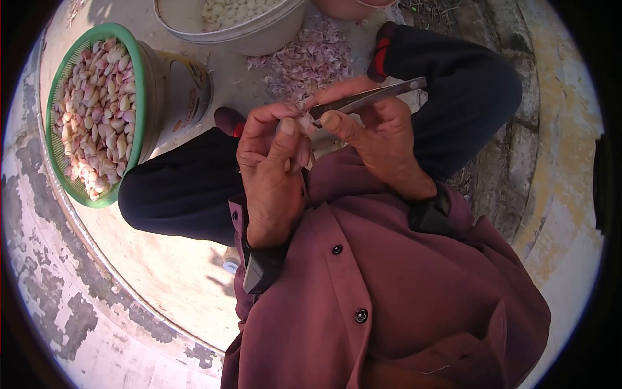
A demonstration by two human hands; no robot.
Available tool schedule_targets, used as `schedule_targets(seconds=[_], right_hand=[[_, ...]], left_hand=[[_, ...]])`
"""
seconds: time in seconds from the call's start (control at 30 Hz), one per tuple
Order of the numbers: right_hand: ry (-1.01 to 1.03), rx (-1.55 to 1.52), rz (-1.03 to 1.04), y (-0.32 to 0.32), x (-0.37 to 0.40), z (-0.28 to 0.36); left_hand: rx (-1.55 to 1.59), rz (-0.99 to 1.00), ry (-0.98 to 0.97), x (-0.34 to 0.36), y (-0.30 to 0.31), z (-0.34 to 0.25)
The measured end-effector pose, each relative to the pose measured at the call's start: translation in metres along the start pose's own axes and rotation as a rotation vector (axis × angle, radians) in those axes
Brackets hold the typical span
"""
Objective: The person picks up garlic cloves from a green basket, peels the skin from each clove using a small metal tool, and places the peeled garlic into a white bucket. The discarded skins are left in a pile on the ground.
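Between the fingertips of my left hand [273,170] is a garlic clove [306,123] with pale pink skin, held in front of my shirt. My right hand [383,133] grips a narrow dark knife [372,99], its tip end touching the clove. Some of the clove is hidden by my fingers. Below my hands' far side, a pile of pinkish garlic skins [311,61] lies on the ground between my feet.
At the left, a green basket [138,84] of unpeeled cloves sits on a bucket [197,91]. A white tub [272,32] with peeled cloves stands at the top, beside a reddish basin [350,8]. My bent knees flank my hands. A small container [230,260] is near my left sleeve.
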State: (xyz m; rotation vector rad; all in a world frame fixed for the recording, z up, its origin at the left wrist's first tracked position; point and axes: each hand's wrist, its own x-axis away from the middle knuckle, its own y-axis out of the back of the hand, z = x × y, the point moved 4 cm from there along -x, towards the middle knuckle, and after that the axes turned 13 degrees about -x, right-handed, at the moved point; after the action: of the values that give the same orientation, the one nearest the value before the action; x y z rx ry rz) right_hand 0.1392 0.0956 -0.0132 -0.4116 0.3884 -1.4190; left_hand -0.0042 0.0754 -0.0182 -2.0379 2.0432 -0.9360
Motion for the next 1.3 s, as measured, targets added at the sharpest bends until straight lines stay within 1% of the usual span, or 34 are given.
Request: schedule_targets(seconds=[0.03, 0.1, 0.23, 0.33, 0.4, 0.53, 0.6, 0.73, 0.83, 0.9, 1.03, 1.2, 1.3], right_hand=[[0.000, 0.000, 0.000, 0.001, 0.000, 0.001], [-0.134, -0.086, 0.030, 0.003, 0.002, -0.002], [-0.109, -0.137, 0.012, 0.003, 0.001, -0.003], [-0.148, -0.217, 0.003, 0.003, 0.001, -0.002], [-0.147, -0.202, 0.043, 0.000, 0.000, 0.000], [-0.142, -0.179, 0.042, -0.002, 0.002, -0.002], [-0.118, -0.243, 0.029, -0.003, 0.002, -0.002], [-0.125, -0.305, 0.024, -0.008, 0.001, 0.001], [-0.149, -0.321, -0.012, -0.007, 0.002, 0.000], [-0.181, -0.239, -0.023, -0.005, 0.002, 0.003], [-0.204, -0.231, -0.027, -0.006, 0.002, 0.007], [-0.196, -0.264, -0.034, -0.005, 0.003, 0.006], [-0.190, -0.279, -0.039, -0.005, 0.004, 0.004]], left_hand=[[0.000, 0.000, 0.000, 0.000, -0.002, 0.000], [0.051, -0.025, 0.055, -0.001, -0.005, 0.002], [0.104, -0.048, 0.069, -0.003, -0.003, 0.003], [0.136, -0.064, 0.090, -0.003, 0.001, 0.003], [0.121, 0.000, 0.075, -0.004, 0.001, 0.005], [0.160, 0.009, 0.046, -0.005, -0.001, 0.008], [0.222, -0.003, 0.073, -0.004, -0.004, 0.008], [0.223, -0.005, 0.051, -0.006, -0.005, 0.007], [0.182, -0.009, 0.047, -0.006, -0.005, 0.003], [0.045, -0.045, 0.005, -0.006, -0.005, -0.001], [0.003, -0.061, -0.017, -0.005, -0.005, -0.004], [-0.027, -0.002, -0.063, -0.005, -0.006, -0.006], [-0.030, -0.003, -0.068, -0.005, -0.006, -0.005]])
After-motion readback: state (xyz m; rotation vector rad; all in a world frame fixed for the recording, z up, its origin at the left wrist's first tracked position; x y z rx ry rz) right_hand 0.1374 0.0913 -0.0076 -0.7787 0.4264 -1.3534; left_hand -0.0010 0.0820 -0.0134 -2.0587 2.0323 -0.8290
